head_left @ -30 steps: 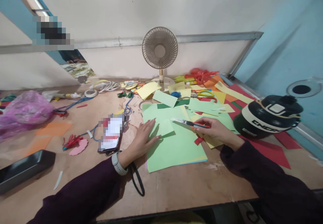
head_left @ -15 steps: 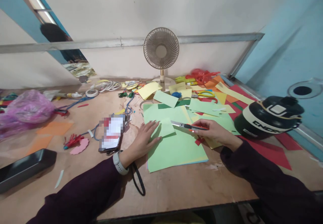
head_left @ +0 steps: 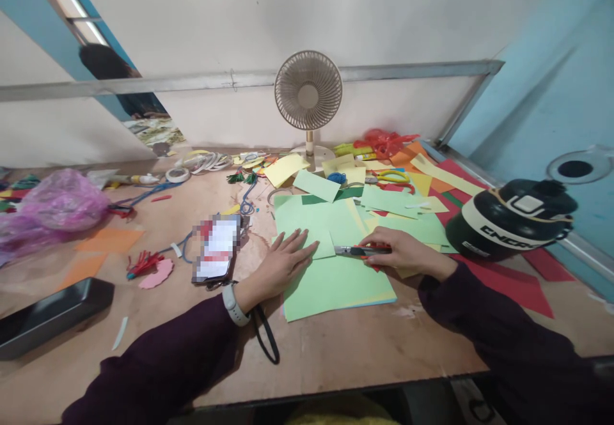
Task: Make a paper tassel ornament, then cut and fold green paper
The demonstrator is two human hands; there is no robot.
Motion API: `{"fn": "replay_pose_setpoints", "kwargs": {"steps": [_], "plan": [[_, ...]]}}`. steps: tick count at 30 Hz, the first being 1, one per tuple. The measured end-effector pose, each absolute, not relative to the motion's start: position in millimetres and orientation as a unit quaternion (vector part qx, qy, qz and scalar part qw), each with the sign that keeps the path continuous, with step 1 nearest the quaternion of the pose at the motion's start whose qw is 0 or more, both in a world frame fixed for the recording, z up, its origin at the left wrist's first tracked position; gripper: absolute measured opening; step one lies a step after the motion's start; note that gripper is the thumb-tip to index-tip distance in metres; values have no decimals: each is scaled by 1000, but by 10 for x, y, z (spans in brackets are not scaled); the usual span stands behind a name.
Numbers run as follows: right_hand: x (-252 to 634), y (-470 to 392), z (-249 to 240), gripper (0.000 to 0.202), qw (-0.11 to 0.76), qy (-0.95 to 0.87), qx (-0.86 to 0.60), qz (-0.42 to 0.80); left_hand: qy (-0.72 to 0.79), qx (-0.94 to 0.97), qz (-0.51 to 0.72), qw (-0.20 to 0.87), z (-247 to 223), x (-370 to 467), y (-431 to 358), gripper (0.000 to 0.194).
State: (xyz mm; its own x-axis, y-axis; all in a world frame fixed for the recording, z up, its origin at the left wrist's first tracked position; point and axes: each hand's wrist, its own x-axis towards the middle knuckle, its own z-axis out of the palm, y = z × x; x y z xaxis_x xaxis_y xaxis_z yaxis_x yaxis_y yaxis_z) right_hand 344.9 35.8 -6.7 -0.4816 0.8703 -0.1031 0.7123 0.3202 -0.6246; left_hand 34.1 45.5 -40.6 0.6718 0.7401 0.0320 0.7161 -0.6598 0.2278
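Observation:
My left hand (head_left: 283, 262) lies flat, fingers spread, on a small light green paper piece (head_left: 322, 241). Under that piece is a stack of larger green sheets (head_left: 336, 291), with yellow and blue edges showing below. My right hand (head_left: 407, 250) is closed round a utility knife (head_left: 357, 250) with a black and red handle. Its blade points left and meets the small piece's right edge near the lower corner; whether it has cut in, I cannot tell. Just left of my left hand lies a phone (head_left: 218, 249) with its screen lit.
A small fan (head_left: 308, 92) stands at the back. Paper scraps, pliers (head_left: 391, 176) and a blue yarn ball (head_left: 338, 177) lie beyond the stack. At the right is a black jug (head_left: 508, 220). Leftward are a black case (head_left: 57, 316) and a pink plastic bag (head_left: 67, 201). Another person sits beyond the partition.
The knife has come down from a raised tilt to the small piece's right edge. My left hand has shifted slightly right and flattened onto the paper, which now lies flatter.

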Motion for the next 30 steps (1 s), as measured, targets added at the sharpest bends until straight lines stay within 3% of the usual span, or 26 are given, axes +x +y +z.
{"fn": "replay_pose_setpoints", "kwargs": {"steps": [8,20,26,30], "plan": [[3379,349,-111,32,115,-856,-471,182,397,908,86,101,-451,347,453,43],[3466,478,-126,32,175,-874,-411,195,439,888,88,102,-426,556,380,44],[3503,493,-133,34,183,-860,-419,225,365,920,100,100,-240,439,599,37],[3513,496,-157,38,197,-850,-421,247,277,950,70,124,-284,363,782,43]]}}
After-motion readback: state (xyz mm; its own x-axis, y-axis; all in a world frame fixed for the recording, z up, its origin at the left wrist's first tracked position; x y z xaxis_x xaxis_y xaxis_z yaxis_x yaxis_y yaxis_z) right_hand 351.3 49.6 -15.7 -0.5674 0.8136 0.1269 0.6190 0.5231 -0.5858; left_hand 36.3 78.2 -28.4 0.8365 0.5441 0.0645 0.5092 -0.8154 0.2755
